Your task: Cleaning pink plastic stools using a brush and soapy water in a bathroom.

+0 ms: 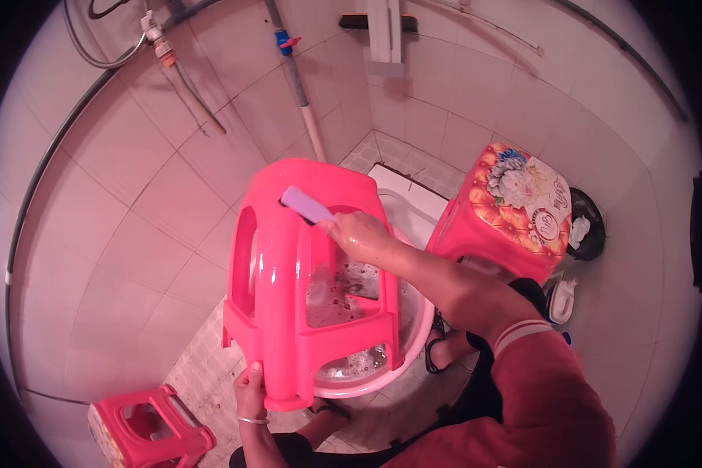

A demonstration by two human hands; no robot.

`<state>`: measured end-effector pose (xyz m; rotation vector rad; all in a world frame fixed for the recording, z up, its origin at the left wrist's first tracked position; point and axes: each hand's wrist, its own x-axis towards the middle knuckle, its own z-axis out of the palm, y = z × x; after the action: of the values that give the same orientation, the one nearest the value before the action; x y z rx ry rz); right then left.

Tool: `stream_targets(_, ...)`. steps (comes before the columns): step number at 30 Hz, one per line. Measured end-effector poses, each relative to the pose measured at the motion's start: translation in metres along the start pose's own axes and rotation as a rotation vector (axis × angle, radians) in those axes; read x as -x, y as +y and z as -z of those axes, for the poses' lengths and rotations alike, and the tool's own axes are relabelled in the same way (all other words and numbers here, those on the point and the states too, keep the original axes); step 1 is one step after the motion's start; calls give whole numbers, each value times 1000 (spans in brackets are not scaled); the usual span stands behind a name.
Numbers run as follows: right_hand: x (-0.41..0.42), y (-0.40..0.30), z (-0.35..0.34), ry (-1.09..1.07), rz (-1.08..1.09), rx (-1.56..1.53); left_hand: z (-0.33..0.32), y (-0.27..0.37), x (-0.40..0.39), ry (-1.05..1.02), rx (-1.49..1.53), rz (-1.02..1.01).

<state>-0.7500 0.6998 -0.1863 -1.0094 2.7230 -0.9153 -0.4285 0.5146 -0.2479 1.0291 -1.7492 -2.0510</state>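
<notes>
A red plastic stool point(281, 251) is tilted over a pink basin point(380, 383) of soapy water point(333, 292). My left hand point(250, 389) grips the foot of the stool's nearest leg, thumb on the outside. In my right hand point(357, 234) is a purple-backed scrub brush point(307, 205), held against the upper end of that leg, near the seat. The brush's bristles are mostly hidden beneath its back. Suds and bubbles show through the openings between the legs.
A second red stool with a flower-printed seat point(520, 205) stands at the right, beside a black bin point(591, 234) and a white bottle point(561, 301). Another red stool point(152, 427) lies on its side at lower left. A white squat toilet point(412, 199) lies behind the basin; pipes point(295, 76) run along the tiled wall.
</notes>
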Motion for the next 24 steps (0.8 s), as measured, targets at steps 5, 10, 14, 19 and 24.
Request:
stream_targets(5, 15, 82, -29, 171, -447, -272, 8, -1, -6, -37, -243, -66)
stream_targets(10, 104, 134, -117, 184, -581, -412, 5, -3, -7, -21, -274, -164)
stream_targets(14, 81, 149, -107, 192, -473, -391, -4, -10, -7, -44, -365, -158)
stream_targets(19, 5, 98, -46, 129, -380, -314, 2, -26, -12, 62, -238, -134)
stream_targets(24, 49, 173, -109, 236, -449, -218, -24, -38, -7, 104, -232, -230)
